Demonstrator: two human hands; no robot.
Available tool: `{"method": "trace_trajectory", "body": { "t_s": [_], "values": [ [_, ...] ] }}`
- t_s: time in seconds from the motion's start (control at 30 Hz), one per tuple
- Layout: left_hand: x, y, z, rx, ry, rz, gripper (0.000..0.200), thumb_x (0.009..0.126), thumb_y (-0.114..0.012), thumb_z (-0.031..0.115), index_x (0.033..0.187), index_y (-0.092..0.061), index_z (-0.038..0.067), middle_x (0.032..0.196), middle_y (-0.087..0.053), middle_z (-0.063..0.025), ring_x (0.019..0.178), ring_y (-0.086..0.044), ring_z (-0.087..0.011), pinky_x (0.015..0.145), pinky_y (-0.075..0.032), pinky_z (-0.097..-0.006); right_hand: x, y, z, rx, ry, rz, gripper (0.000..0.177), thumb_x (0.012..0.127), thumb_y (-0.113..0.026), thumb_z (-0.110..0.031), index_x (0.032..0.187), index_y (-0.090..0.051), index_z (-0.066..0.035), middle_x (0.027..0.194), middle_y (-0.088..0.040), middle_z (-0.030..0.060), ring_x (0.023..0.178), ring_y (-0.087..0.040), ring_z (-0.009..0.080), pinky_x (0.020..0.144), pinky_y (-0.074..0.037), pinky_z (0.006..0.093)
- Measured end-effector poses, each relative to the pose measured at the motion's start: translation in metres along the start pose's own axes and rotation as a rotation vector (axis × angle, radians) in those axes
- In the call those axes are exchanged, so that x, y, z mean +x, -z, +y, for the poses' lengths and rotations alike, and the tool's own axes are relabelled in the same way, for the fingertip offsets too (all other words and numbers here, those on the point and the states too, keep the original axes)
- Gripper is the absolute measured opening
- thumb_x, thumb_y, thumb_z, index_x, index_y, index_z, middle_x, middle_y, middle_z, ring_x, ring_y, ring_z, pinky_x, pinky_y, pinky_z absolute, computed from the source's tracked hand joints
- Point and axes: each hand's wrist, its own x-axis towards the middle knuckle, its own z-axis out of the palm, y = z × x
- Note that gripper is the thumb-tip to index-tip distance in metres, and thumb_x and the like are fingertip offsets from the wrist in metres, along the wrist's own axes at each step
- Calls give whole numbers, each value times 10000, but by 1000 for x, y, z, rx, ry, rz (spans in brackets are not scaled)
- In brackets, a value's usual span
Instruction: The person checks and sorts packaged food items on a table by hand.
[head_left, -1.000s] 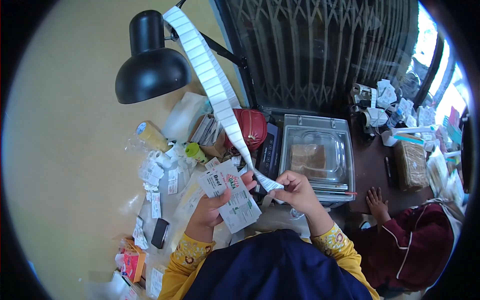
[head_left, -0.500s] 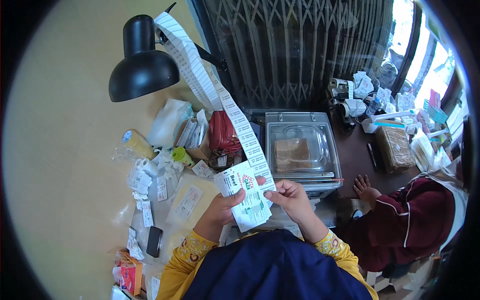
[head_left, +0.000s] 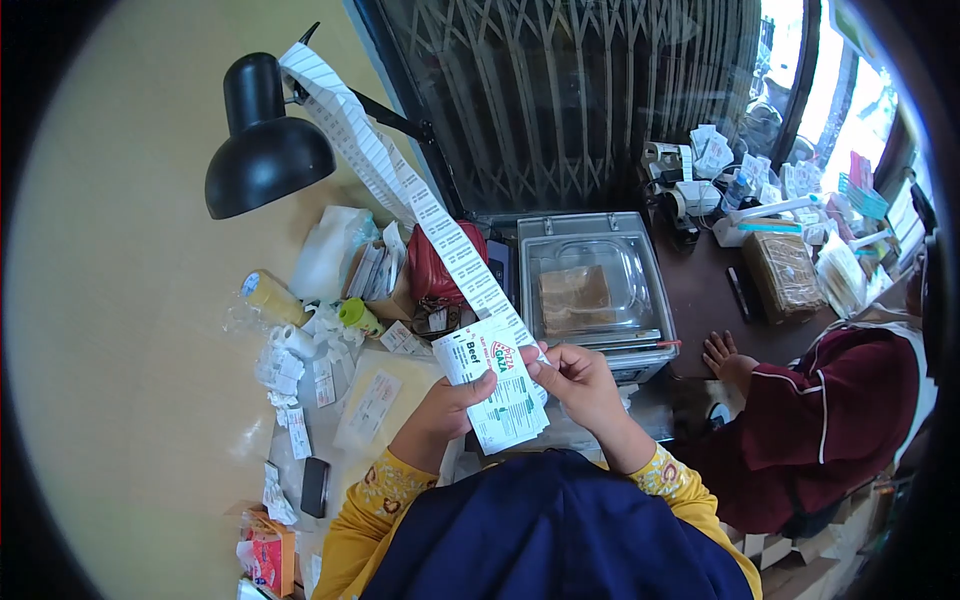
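Note:
My left hand (head_left: 447, 408) is closed around a stack of white printed labels (head_left: 507, 408), its thumb lying on top. "Beef" and "Pizza Gaza" can be read on the uppermost one. At the right edge of this stack, my right hand (head_left: 588, 392) pinches the lower end of a long white sticker strip (head_left: 455, 246). Rows of small dark print cover the strip, which runs up and is draped over the arm of a black desk lamp (head_left: 268, 160). My fingertips hide the strip's very end.
Behind my hands stands a clear lidded box (head_left: 640, 250) with a brown block inside. To the left lie a red bag (head_left: 440, 262), a phone (head_left: 314, 487) and a tape roll (head_left: 270, 297). A co-worker's hand (head_left: 728, 358) rests on the dark table near a wrapped package (head_left: 784, 277).
The camera view has shifted slightly. My right fingers, with the strip's end, have moved a little up and inward against the upper right edge of the label stack.

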Motion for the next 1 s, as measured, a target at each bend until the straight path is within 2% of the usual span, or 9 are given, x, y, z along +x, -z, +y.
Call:
{"method": "trace_trajectory", "body": {
  "t_s": [0.13, 0.33, 0.47, 0.5, 0.6, 0.63, 0.77, 0.87, 1.0],
  "values": [
    [1, -9, 3, 48, -53, 52, 573, 853, -554, 236, 1296, -352, -67, 1353, -371, -176, 1206, -423, -287, 986, -362, -416, 2, 2, -9, -1, -11, -1, 90, 854, -598, -83, 823, -593, 1, 725, -595, -13, 633, -497, 15, 546, -392, 173],
    [-12, -7, 32, 284, -66, 127, 495, 864, -543, 142, 1299, -362, -9, 1238, -511, -143, 1142, -496, -253, 929, -413, -360, 14, 19, -28, 59, 26, 40, 88, 847, -598, -64, 879, -603, 18, 757, -616, 1, 651, -521, 21, 562, -410, 176],
    [-10, -29, 64, 631, -289, 140, 407, 882, -522, 127, 1262, -421, 20, 995, -596, -77, 959, -570, -212, 829, -442, -329, 24, 36, -43, -72, 3, 15, 97, 843, -605, -80, 861, -619, 14, 707, -581, -22, 628, -493, 16, 540, -395, 182],
    [-5, -48, 69, 763, -365, 270, 342, 850, -534, 90, 1175, -484, -5, 917, -608, -86, 902, -587, -206, 822, -453, -329, 25, 40, -51, -153, 4, 13, 110, 839, -613, -96, 848, -620, 13, 680, -563, -30, 619, -481, 16, 531, -393, 192],
    [12, -75, 105, 1460, -322, 138, 299, 848, -528, 66, 1133, -500, -21, 924, -612, -82, 877, -591, -180, 793, -461, -328, 26, 46, -90, -244, -15, -84, 117, 833, -620, -102, 856, -615, 13, 669, -572, -14, 617, -488, 20, 525, -395, 202],
    [25, -85, 111, 1615, -439, 93, 279, 822, -525, 23, 1098, -513, -14, 909, -610, -97, 843, -601, -201, 752, -469, -337, 28, 50, -96, -264, -20, -119, 117, 821, -627, -104, 849, -617, 9, 653, -575, 5, 592, -497, 40, 523, -400, 221],
    [74, -102, 118, 1790, -511, -82, 426, 598, -618, -12, 1010, -514, 22, 894, -586, -153, 855, -565, -354, 755, -448, -413, 40, 63, -105, -412, 167, -180, 108, 799, -631, -101, 830, -627, 2, 608, -571, 40, 540, -507, 74, 515, -404, 250],
    [97, -103, 115, 1763, -479, -228, 364, 628, -618, 8, 977, -515, 27, 891, -587, -138, 882, -556, -345, 744, -446, -399, 47, 70, -120, -520, 221, -212, 140, 775, -638, -123, 820, -626, 9, 573, -553, 88, 501, -511, 131, 509, -404, 282],
    [114, -100, 120, 1886, -415, -266, 308, 683, -625, 106, 976, -533, 73, 858, -606, -120, 880, -576, -309, 881, -366, -472, 55, 76, -131, -570, 204, -223, 205, 742, -656, -170, 804, -618, 21, 573, -541, 150, 489, -509, 222, 517, -408, 330]
  ]
}}
